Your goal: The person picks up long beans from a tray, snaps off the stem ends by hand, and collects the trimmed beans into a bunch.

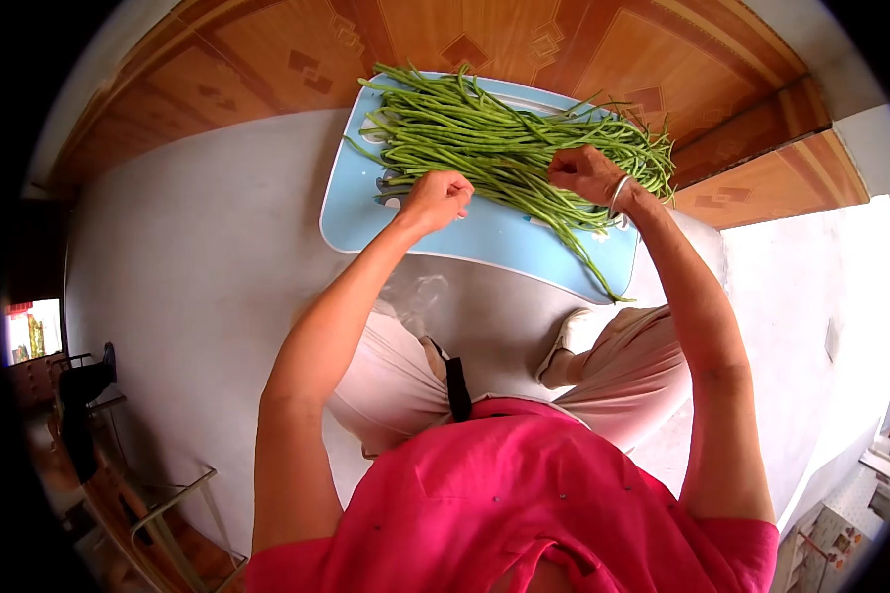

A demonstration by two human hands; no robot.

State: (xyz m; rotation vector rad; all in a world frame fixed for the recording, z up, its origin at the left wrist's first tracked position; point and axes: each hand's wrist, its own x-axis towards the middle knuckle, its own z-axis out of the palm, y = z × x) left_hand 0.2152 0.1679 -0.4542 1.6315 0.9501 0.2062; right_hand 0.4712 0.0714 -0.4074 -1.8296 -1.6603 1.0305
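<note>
Long green beans [494, 133] lie in a wide heap across a low light-blue table [366, 222]. Over the near left edge of the heap is my left hand [439, 203], its fingers curled together; whatever they may pinch is too small to make out. My right hand [585, 175], with a pale bangle at the wrist, is over the right part of the beans, fingers bent downward and closed. Its fingertips are partly hidden, so I cannot make out what they hold. Several beans trail toward the table's near right edge.
Behind the table runs a wood-patterned tiled wall [237, 69], with a tiled ledge [776, 188] at the right. My legs and shoes are just in front of the table. Clear plastic [420, 296] lies on the grey floor. A metal-framed item [173, 494] stands at the lower left.
</note>
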